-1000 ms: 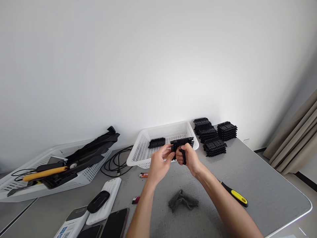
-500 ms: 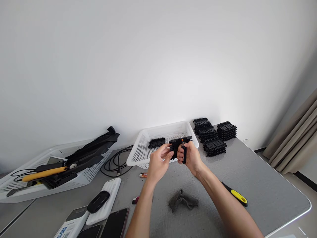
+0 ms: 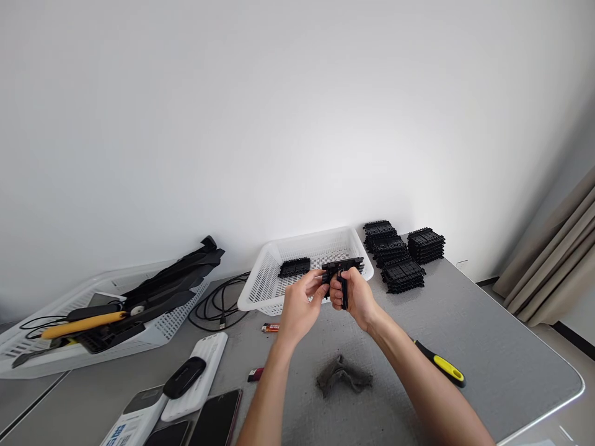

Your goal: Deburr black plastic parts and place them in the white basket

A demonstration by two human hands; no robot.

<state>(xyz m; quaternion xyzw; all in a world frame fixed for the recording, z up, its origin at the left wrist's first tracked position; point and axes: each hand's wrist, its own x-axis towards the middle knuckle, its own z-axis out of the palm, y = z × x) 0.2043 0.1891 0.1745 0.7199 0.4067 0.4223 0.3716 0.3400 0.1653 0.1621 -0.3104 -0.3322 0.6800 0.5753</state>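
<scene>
Gripping a flat black plastic part [image 3: 343, 266] at its left end, the left hand [image 3: 297, 310] is closed on it with fingertips and thumb. The right hand [image 3: 356, 296] is closed around a narrow black tool [image 3: 344, 295], held upright just under the part and touching it. Part is held in the air over the near rim of the white mesh basket [image 3: 269, 291], above the grey table [image 3: 488, 347].

Edges / room:
- Table's right edge and rounded near-right corner are seen well apart from the hands; open grey surface lies between.
- Wall runs along the far table edge, just behind the basket and the stacks.
- Near the forearms: a crumpled grey cloth [image 3: 343, 375] between them, a yellow-and-black handled tool [image 3: 441, 364] just beside the right forearm.

Counts:
- 4 stacks of black parts [image 3: 402, 254] at the far right, close together.
- 1 black part lying in the basket [image 3: 294, 267].
- 2 white baskets: the second one [image 3: 93, 347], far left, is filled with black pieces and one yellow-handled item.
- 1 coil of black cable [image 3: 218, 305] between the baskets.
- 2 small lighters: one orange [image 3: 270, 327], one dark red [image 3: 255, 374].
- Phones and a white power bank [image 3: 198, 371] at the near left; exact phone count cannot be told.
</scene>
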